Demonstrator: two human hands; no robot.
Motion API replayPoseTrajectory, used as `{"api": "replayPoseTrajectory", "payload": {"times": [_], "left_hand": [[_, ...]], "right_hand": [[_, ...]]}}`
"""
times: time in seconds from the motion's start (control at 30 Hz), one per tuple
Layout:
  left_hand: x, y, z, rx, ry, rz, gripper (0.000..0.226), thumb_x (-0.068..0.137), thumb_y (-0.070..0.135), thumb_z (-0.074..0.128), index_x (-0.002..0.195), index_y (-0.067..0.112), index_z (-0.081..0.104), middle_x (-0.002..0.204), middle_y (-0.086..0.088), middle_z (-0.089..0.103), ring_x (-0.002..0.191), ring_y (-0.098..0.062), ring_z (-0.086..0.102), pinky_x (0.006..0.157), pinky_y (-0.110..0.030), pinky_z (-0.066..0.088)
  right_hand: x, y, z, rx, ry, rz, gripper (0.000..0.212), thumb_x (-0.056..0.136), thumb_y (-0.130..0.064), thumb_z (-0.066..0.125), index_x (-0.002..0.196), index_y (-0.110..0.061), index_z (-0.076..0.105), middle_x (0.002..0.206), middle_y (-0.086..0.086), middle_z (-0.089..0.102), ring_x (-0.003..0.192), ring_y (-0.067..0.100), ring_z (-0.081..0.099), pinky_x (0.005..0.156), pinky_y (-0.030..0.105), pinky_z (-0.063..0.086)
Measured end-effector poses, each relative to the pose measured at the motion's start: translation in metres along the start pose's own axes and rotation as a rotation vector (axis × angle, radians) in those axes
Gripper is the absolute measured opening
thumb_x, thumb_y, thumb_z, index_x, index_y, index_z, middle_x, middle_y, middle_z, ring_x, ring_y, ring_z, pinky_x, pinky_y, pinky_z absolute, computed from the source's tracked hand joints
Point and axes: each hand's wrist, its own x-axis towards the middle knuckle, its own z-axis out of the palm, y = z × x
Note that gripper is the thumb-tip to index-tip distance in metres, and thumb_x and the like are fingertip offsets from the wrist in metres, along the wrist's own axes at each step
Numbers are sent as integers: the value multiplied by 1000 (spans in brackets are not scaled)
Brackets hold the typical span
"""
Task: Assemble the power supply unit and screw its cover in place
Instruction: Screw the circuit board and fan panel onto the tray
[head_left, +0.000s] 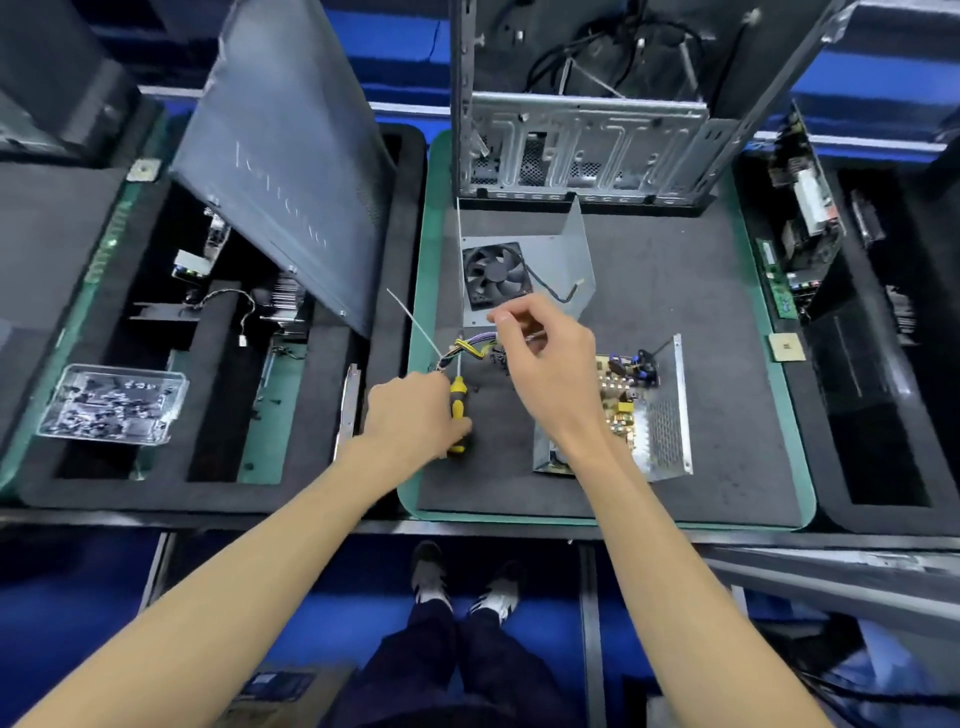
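Left hand (415, 410) gripped yellow-and-black screwdriver (458, 410) and cable-tie end; right hand (540, 348) pinched something small — unclear what. Judged multicoloured wire bundle (470, 349) light, floppy — best held near tie.

Mat (675, 291): dark, matt foam
Cover (563, 244) at 12 o'clock: dull grey sheet metal
Screwdriver (457, 402): glossy yellow-black plastic handle
Tray (111, 405) at 9 o'clock: clear glossy plastic

open computer case (582, 145) stood at far edge of counter (727, 415). side panel (280, 156) leaned at left. clear tray of small parts (111, 402) sat far left. cpu chip (787, 347) lay right.
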Motion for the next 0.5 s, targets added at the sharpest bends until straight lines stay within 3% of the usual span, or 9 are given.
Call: {"api": "replayPoseTrajectory", "payload": {"times": [0.13, 0.2, 0.27, 0.33, 0.4, 0.5], "left_hand": [[1, -2, -5, -143, -37, -78, 29, 74, 44, 73, 84, 17, 68, 81, -2, 65, 80, -29, 63, 70, -32, 50], [0, -6, -12, -274, -111, -142, 31, 73, 43, 74, 83, 15, 70, 73, 0, 68, 81, -27, 67, 74, -33, 55], [1, -12, -19, -454, -172, -184, 27, 77, 38, 72, 72, 12, 71, 50, 4, 65, 61, -15, 68, 63, -28, 54], [-1, -16, -32, -629, -233, -178, 31, 82, 30, 69, 57, 11, 68, 49, -4, 67, 41, -12, 59, 47, -22, 44], [-5, -17, -45, -761, -279, -123, 37, 86, 26, 68, 53, 9, 65, 58, -11, 71, 40, -18, 59, 40, -19, 40], [-13, -6, -62, -893, -357, -8, 32, 88, 22, 65, 61, 5, 67, 58, -13, 70, 43, -21, 64, 41, -21, 46]], "right_hand": [[0, 3, 1, 15, 20, 33, 13, 101, -17, 62, 96, -15, 74, 70, -1, 65, 63, 15, 55, 60, 26, 45], [-1, 3, 0, 21, 36, 34, 13, 101, -18, 62, 96, -16, 74, 69, 2, 66, 67, 21, 59, 61, 28, 48], [-1, 4, -3, 20, 36, 55, 13, 101, -21, 62, 95, -19, 73, 66, 2, 65, 64, 20, 60, 59, 29, 48], [0, 5, -6, 5, -8, 105, 13, 101, -25, 61, 92, -22, 70, 62, -4, 66, 55, 13, 58, 55, 26, 44], [1, 6, -7, -58, -96, 164, 14, 100, -31, 62, 89, -25, 66, 61, -6, 70, 48, 6, 57, 56, 24, 43], [1, 1, -9, -129, -272, 271, 19, 95, -43, 70, 98, -27, 60, 67, -1, 74, 46, 13, 64, 46, 23, 47]]}}
